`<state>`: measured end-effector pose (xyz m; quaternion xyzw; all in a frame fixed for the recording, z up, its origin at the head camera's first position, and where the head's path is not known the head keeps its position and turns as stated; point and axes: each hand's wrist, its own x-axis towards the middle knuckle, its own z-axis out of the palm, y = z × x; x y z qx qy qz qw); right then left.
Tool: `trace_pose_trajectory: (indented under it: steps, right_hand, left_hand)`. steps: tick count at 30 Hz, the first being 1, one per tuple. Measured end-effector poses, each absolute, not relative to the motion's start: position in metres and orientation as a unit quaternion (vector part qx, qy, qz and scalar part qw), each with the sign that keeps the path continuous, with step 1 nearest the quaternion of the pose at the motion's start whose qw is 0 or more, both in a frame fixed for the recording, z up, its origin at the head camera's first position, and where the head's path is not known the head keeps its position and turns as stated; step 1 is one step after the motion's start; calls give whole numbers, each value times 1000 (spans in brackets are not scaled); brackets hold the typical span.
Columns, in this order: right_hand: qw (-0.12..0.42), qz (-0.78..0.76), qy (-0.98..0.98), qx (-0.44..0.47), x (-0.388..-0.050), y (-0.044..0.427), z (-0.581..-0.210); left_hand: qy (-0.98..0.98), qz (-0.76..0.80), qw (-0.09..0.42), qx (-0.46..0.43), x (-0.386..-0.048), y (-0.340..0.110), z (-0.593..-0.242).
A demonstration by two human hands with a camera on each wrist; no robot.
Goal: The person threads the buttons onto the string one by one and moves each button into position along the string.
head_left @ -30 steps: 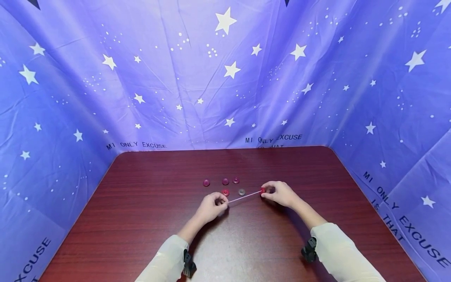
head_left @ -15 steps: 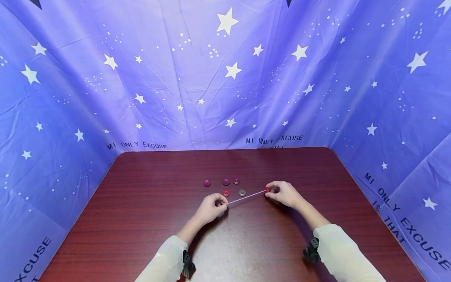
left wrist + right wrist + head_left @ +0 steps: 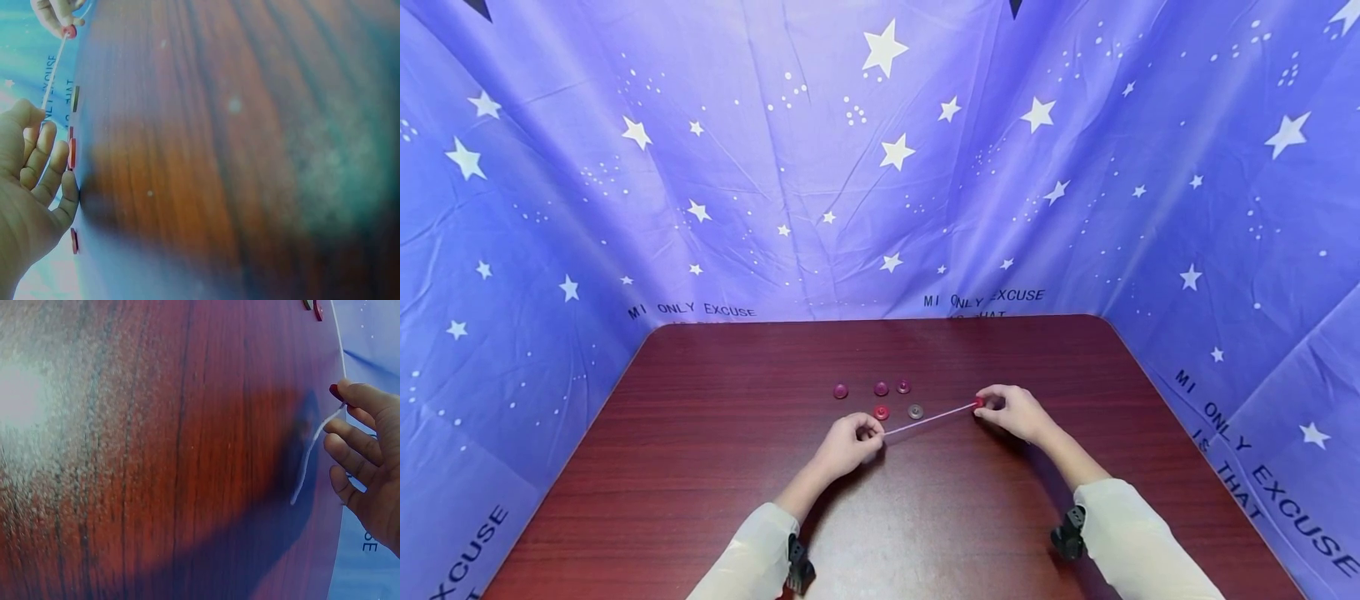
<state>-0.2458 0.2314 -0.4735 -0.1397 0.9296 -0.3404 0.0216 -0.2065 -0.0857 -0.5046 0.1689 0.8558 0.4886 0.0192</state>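
Note:
A pale string (image 3: 929, 418) stretches taut between the two hands above the table. Its near end is pinched by the left hand (image 3: 848, 444) between thumb and index finger. The right hand (image 3: 1017, 413) pinches a red button (image 3: 980, 402) threaded on the string; in the right wrist view a loose tail of string (image 3: 304, 461) hangs below that button (image 3: 336, 392). Beyond the left hand lie a red button (image 3: 882, 412) and a grey one (image 3: 915, 412). Behind them sit three purple buttons (image 3: 840, 391), (image 3: 881, 388), (image 3: 903, 387).
The dark red wooden table (image 3: 715, 467) has a glare patch near its front middle. Blue-purple cloth (image 3: 820, 167) with white stars and printed lettering hangs behind and at both sides. A black wrist camera (image 3: 1069, 533) is strapped at the right cuff, another (image 3: 800, 565) at the left.
The right hand has moved right with the red button, away from the left hand, and the visible stretch of string between them is longer. The left hand has barely moved.

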Motion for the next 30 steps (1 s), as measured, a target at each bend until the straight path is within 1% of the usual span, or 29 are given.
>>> trace_pose_trajectory:
  steps: [7,24,30]
  right_hand:
    - [17,-345,930,-123,-246,236,-477]
    - [-14,-316,943,-99,-248,253,-485]
    - [-12,-325,940,-100,-247,257,-483]
  left_hand:
    - [850,499,32,166,-205,-86,-507]
    - [855,490,31,164,-206,-86,-506]
    - [856,488,30,165,-206,-86,-505]
